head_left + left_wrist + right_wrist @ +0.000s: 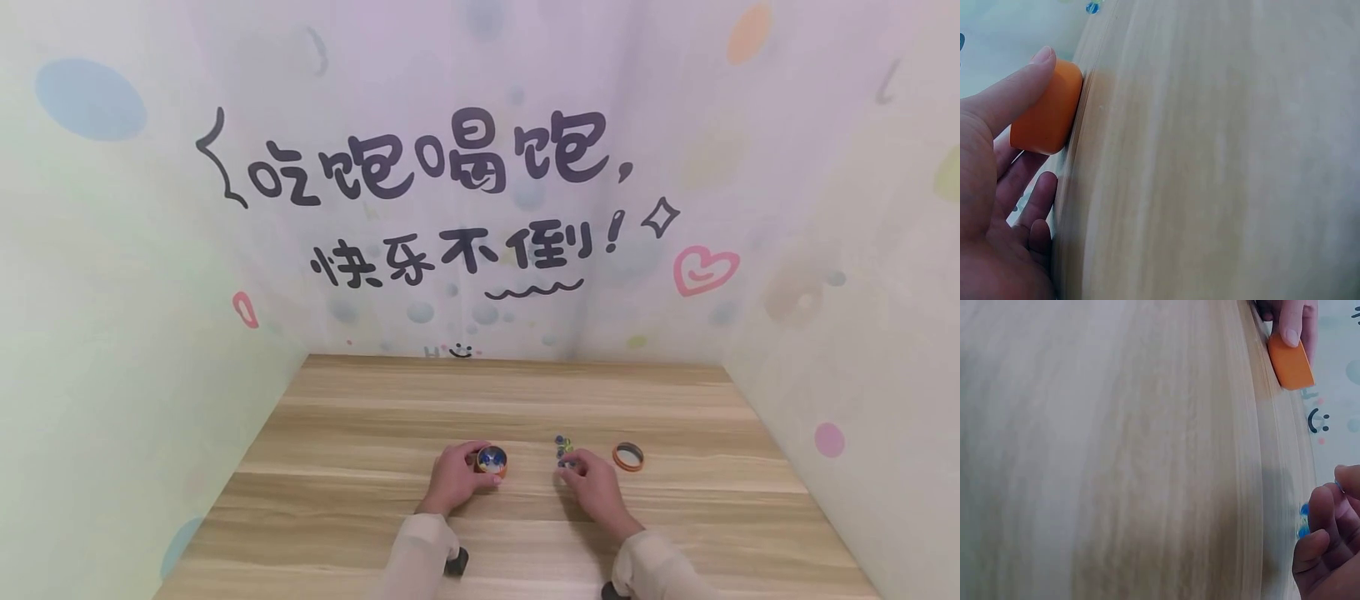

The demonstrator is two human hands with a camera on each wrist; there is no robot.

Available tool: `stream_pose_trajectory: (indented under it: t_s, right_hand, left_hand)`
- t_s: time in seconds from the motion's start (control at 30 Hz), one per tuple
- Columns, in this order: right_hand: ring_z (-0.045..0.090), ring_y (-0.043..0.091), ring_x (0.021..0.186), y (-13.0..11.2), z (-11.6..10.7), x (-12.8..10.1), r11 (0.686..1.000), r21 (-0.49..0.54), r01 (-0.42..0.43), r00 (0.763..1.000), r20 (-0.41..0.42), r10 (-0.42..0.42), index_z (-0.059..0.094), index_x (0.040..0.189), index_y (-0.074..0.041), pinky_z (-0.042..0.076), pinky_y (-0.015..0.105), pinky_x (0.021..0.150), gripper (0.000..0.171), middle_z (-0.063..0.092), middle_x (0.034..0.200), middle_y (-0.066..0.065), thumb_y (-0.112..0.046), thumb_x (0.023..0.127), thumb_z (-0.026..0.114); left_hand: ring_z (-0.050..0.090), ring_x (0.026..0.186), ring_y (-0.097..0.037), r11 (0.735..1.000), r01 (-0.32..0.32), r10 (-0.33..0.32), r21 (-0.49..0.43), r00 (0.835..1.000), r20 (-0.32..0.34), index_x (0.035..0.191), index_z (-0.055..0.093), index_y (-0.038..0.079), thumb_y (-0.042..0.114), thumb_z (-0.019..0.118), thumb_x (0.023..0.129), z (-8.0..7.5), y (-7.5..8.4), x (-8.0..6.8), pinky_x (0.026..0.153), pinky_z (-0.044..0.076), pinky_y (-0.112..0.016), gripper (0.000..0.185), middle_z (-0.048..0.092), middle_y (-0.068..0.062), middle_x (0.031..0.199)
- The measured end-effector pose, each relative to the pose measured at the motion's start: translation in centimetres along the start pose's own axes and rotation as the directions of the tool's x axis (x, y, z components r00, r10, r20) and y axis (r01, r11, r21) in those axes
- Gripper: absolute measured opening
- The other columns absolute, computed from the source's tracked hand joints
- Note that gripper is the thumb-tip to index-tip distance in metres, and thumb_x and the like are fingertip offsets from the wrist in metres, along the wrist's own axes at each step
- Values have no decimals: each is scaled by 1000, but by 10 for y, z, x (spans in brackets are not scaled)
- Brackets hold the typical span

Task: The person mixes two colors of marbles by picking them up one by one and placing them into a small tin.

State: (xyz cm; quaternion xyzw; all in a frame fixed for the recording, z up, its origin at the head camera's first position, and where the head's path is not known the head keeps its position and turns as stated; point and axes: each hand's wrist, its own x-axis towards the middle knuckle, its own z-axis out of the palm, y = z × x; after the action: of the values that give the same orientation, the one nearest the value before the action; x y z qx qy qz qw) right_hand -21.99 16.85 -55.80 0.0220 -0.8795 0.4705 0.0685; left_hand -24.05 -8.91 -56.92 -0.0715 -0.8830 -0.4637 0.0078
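My left hand grips a small round orange container on the table, thumb on the near side and fingers around the far side. Blue and clear pieces like glass marbles show inside its open top in the head view. To the right, my right hand pinches a small bluish marble between thumb and fingertip, mostly hidden by the fingers. Just beyond those fingertips lie several blue and green glass marbles. Two blue ones show beside the fingers in the right wrist view.
An orange ring-shaped lid with a clear middle lies on the table to the right of my right hand. The wood-grain table meets printed walls at the back and both sides.
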Motion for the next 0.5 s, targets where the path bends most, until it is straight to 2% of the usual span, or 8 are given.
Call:
stream_pose_trajectory:
  t_s: [0.5]
  right_hand:
    - [49, 13, 47, -11, 16, 0, 997, 71, 16, 1000, 17, -17, 69, 99, -4, 43, 26, 44, 15, 55, 63, -1, -3, 85, 72]
  left_hand:
    - [60, 101, -24, 1000, -7, 7, -13, 1000, 6, 120, 68, 19, 31, 88, 70, -1, 0, 1, 85, 49, -46, 56, 66, -5, 115]
